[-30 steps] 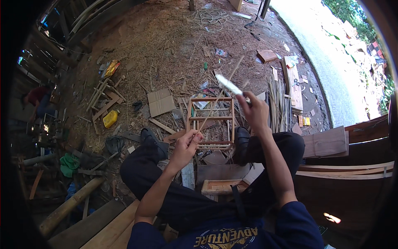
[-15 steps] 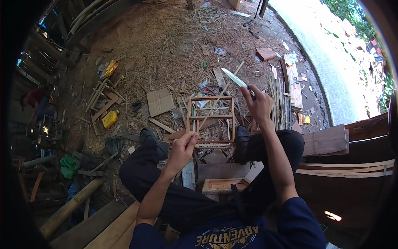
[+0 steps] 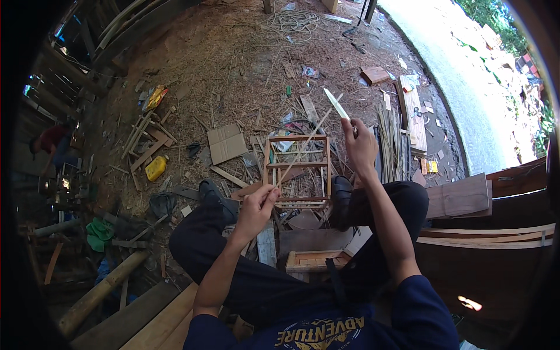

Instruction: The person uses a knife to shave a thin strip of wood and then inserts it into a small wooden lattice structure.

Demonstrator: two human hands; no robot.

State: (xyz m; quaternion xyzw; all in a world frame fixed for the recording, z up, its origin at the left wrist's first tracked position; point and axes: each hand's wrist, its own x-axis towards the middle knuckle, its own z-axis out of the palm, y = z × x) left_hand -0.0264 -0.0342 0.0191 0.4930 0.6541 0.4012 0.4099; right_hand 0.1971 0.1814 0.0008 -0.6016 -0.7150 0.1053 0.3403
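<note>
1. Your left hand [image 3: 259,205] pinches the near end of a thin wooden strip [image 3: 304,149] between thumb and fingers, with the other fingers curled in.
2. Your right hand [image 3: 361,144] is closed around the handle of a knife [image 3: 342,111], its pale blade pointing forward and to the left.
3. From your left hand, the strip slants forward and to the right, up to the blade. Strip and blade cross near the strip's far end; whether they touch, you cannot tell from this view.
4. Beneath the strip, as seen from above, a rectangular wooden frame with crossbars [image 3: 328,175] sits between your dark left shoe [image 3: 213,195] and right shoe [image 3: 343,195].
5. Nearer to you, between your legs, is a shallow wooden box [image 3: 300,269].
6. Left of the frame, a flattened piece of cardboard [image 3: 226,143] lies on the littered ground, with a yellow jug [image 3: 156,168] farther left.
7. Beyond your right knee lies a bundle of thin strips [image 3: 394,146], just beside a pale board [image 3: 415,131].
8. At the far left, another person [image 3: 52,143] in a red top bends forward.
</note>
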